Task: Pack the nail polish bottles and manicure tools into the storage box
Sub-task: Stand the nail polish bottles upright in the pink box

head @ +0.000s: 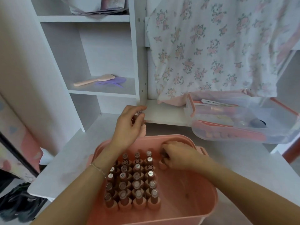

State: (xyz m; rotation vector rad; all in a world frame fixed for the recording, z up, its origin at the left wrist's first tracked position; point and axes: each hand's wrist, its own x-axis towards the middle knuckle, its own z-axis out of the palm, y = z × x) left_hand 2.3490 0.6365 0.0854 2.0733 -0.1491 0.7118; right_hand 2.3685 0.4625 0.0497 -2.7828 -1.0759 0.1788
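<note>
A pink storage box stands on the white table, close in front of me. Several nail polish bottles stand upright in rows in its left half. My right hand is inside the box at the far right, fingers curled round a dark-capped nail polish bottle beside the rows. My left hand hovers beyond the box's far rim and holds a small pink bottle between thumb and fingers.
A clear plastic tray with orange trim holds a nail file and other tools at the right. White shelves behind carry a pink brush and a purple comb. A floral cloth hangs at the back right.
</note>
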